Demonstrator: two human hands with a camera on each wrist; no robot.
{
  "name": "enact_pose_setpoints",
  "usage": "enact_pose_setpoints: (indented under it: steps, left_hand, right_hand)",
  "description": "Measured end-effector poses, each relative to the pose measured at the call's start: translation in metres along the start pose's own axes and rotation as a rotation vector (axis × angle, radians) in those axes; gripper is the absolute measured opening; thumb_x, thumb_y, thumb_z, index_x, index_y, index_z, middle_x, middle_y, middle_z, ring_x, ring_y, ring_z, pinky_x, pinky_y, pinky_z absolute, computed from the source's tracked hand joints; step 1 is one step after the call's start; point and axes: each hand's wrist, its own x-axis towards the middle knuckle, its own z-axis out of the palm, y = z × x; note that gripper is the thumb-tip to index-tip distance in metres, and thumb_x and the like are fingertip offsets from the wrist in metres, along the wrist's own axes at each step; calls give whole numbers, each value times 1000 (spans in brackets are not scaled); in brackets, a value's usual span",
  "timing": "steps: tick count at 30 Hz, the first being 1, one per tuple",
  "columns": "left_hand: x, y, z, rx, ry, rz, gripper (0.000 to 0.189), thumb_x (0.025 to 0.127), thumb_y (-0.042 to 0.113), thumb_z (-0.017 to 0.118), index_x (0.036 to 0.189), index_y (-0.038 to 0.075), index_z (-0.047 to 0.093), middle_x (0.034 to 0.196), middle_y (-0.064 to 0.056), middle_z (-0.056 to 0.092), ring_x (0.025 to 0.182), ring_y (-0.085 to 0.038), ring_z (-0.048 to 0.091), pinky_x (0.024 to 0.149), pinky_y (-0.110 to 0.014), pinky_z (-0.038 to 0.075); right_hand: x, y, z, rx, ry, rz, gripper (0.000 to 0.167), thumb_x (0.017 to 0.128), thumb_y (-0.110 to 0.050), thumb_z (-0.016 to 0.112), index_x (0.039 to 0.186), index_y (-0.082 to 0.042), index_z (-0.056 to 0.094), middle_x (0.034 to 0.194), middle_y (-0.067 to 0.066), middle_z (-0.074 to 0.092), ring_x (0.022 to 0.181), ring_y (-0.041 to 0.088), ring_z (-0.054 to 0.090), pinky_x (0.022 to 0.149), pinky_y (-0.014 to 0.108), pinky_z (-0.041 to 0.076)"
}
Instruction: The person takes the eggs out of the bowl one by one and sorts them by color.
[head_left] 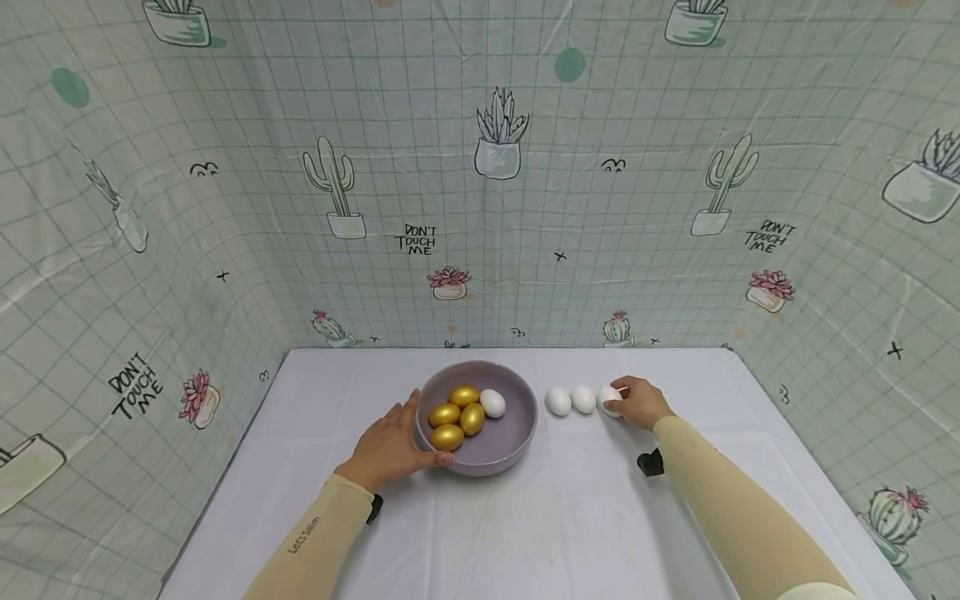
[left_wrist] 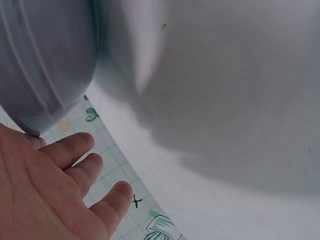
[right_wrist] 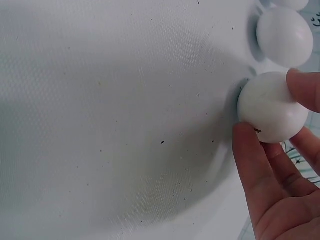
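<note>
A mauve bowl (head_left: 498,448) holds several golden eggs (head_left: 447,437) and one white egg (head_left: 492,403). At its left side my left hand (head_left: 388,450) rests against the rim, thumb along the front and fingers extended up the side. The left wrist view shows those fingers spread and relaxed beside the bowl wall (left_wrist: 50,55). Right of the bowl, three white eggs stand in a row. My right hand (head_left: 643,403) pinches the rightmost white egg (right_wrist: 272,107) between thumb and fingers, low over the table. The middle white egg (head_left: 583,399) and the leftmost one (head_left: 558,402) are untouched.
A white cloth covers the table (head_left: 555,533). Around its back and sides hangs a pale gridded curtain (head_left: 420,183) printed with cacti. Dark wrist straps (head_left: 651,462) show under both forearms.
</note>
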Motion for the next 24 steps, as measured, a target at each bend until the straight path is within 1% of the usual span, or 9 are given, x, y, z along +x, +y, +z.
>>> enact_pose_setpoints:
  steps: [7, 15, 24]
  left_hand:
    - [0, 2, -1, 4, 5, -1, 130, 70, 79, 69, 158, 0, 17, 151, -29, 38, 139, -45, 35, 108, -59, 33]
    - [-2, 4, -2, 8, 11, 5, 130, 70, 79, 70, 158, -1, 17, 151, -29, 37, 139, -46, 36, 107, -59, 34]
    - [-2, 3, -2, 6, 1, -2, 130, 70, 80, 69, 158, 0, 17, 153, -27, 36, 140, -45, 34, 108, -60, 32]
  right_hand:
    - [-1, 1, -1, -25, 18, -18, 49, 93, -18, 69, 131, 9, 55, 120, 29, 60, 104, 39, 59, 86, 50, 49]
    - [-3, 4, -3, -23, 19, -7, 50, 92, -18, 69, 131, 9, 54, 120, 29, 60, 106, 40, 59, 88, 51, 48]
    - [-6, 8, -12, -13, 14, -24, 56, 92, -21, 68, 133, 12, 50, 124, 32, 60, 112, 45, 58, 94, 54, 46]
